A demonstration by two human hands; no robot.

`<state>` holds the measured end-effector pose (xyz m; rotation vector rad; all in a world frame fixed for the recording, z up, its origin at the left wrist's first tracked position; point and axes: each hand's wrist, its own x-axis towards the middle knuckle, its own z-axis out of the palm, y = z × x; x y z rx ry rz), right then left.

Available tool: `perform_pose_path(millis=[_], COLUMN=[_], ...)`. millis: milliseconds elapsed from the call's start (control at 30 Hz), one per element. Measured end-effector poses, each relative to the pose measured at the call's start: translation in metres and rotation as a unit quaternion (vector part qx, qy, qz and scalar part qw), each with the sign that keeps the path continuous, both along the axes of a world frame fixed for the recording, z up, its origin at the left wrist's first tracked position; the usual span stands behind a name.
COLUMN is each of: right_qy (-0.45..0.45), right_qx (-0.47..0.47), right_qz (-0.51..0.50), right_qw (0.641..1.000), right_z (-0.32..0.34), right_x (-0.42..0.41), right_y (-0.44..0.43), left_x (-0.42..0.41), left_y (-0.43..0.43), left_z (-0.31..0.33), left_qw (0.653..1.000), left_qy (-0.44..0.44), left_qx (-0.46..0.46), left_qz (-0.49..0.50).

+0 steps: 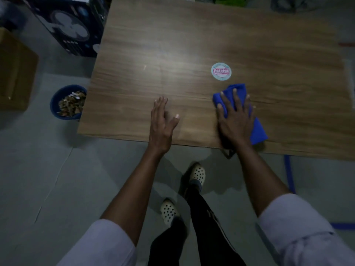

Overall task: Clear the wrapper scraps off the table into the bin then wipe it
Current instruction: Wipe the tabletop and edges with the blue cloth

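Both hands spread flat — right hand (235, 117) pressing cloth (257, 131), left hand (163, 120) on table (153, 45) — beside sticker (221, 71).

Blue cloth (258, 131) — partly hidden under hand.

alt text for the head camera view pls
A person's right hand presses a blue cloth flat on a wooden table, left hand open beside it. A blue bin of wrapper scraps sits on the floor, left.

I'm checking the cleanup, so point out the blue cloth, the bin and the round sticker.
blue cloth (258, 131), head view, bare corner near the table edge
bin (54, 100), head view, blue rim on its left
round sticker (221, 71), head view, its middle
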<state>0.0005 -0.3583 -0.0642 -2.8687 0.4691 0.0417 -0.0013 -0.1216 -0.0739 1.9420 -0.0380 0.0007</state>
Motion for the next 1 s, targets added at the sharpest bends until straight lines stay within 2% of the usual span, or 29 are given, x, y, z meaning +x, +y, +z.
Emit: perform_pose_path(millis=[67, 133, 233, 400, 467, 533, 600, 633, 667, 733, 800, 833, 900, 1000], right_qy=[-0.014, -0.022, -0.025, -0.028, -0.025, -0.022, -0.024, -0.031, -0.034, -0.033, -0.028, -0.028, -0.031, -0.03], right_qx=[-0.006, -0.01, -0.031, -0.024, -0.028, -0.021, -0.004, -0.001, 0.002, -0.002, -0.008, -0.009, -0.013, -0.009], right_qz=[-0.021, 0.064, 0.201, 0.259, 0.174, 0.022, -0.116, -0.135, -0.1, 0.091, 0.264, 0.306, 0.337, 0.314], right_qw=[1.0, 0.998, 0.979, 0.965, 0.984, 0.999, 0.993, 0.99, 0.994, 0.995, 0.964, 0.951, 0.941, 0.949], right_z=[-0.003, -0.004, -0.008, -0.01, -0.01, -0.01, -0.012, -0.012, -0.012, -0.016, -0.015, -0.015, -0.012, -0.011], right_x=[0.009, 0.004, -0.019, -0.039, -0.053, -0.063, -0.061, -0.057, -0.054, -0.052, -0.042, -0.03, 0.0, 0.057], right_y=[0.042, 0.097, 0.158, 0.117, 0.074, 0.047, 0.065, 0.087, 0.113, 0.164, 0.182, 0.18, 0.17, 0.158], left_x=[0.0, 0.001, 0.001, -0.008, -0.01, -0.012, -0.01, -0.009, -0.007, -0.001, 0.006, 0.011, 0.025, 0.052], left_y=[0.001, 0.003, 0.006, 0.029, 0.047, 0.066, 0.08, 0.083, 0.084, 0.081, 0.079, 0.079, 0.079, 0.08], left_z=[-0.003, -0.003, -0.002, -0.005, -0.006, -0.008, -0.011, -0.012, -0.013, -0.012, -0.01, -0.009, -0.008, -0.01], left_qw=[1.0, 1.0, 0.997, 0.991, 0.987, 0.978, 0.971, 0.971, 0.973, 0.978, 0.978, 0.977, 0.973, 0.967], left_qy=[-0.015, -0.02, -0.034, -0.056, -0.066, -0.086, -0.104, -0.107, -0.104, -0.092, -0.086, -0.09, -0.104, -0.111], left_qx=[-0.004, -0.009, 0.057, 0.111, 0.145, 0.191, 0.215, 0.212, 0.203, 0.179, 0.166, 0.169, 0.186, 0.216], left_qz=[0.0, 0.003, -0.027, -0.058, -0.02, 0.012, 0.017, 0.018, 0.025, 0.056, 0.089, 0.095, 0.085, 0.071])
